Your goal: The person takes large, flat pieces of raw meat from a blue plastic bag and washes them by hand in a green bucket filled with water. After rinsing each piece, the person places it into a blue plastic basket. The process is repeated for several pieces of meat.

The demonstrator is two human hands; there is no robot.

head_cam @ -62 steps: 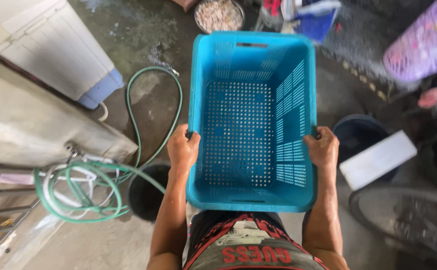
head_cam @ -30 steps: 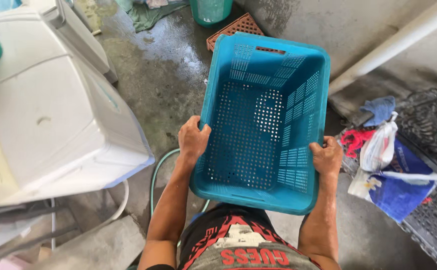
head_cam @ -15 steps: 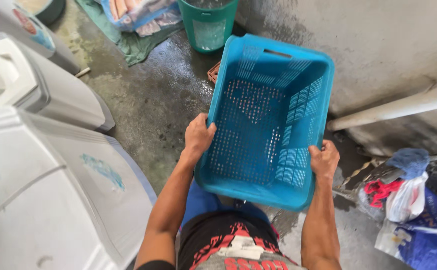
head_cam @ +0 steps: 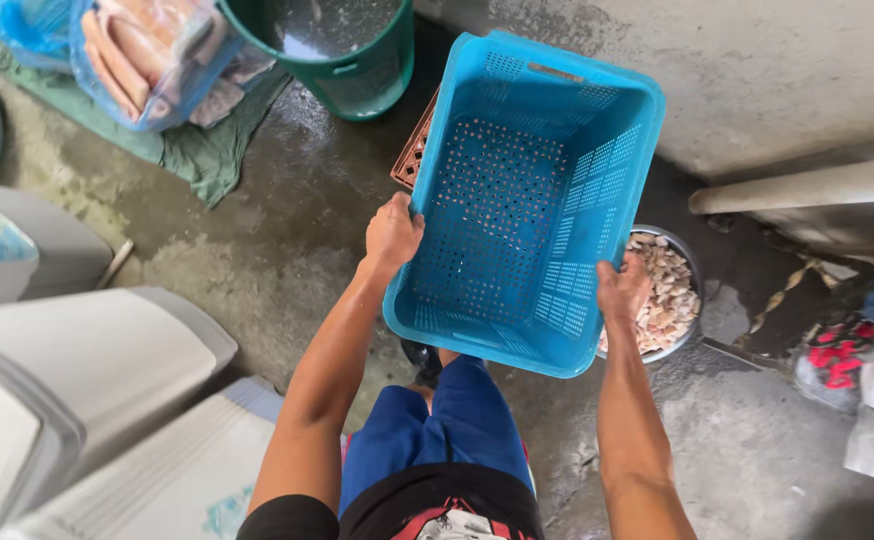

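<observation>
Basket [head_cam: 527, 200], blue and perforated (nothing in it), hangs between my hands over the wet floor [head_cam: 257, 250]: left hand [head_cam: 392, 232] and right hand [head_cam: 625, 290] each clamped on a side rim. Beyond it stands a green bucket [head_cam: 342, 50]; under its right edge, a bowl of shells [head_cam: 669, 290]. I'm mid-carry; setting it down would need bare ground.

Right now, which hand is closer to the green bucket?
Left. The left hand grips the blue basket's side below the green bucket; the right hand is across the basket.
</observation>
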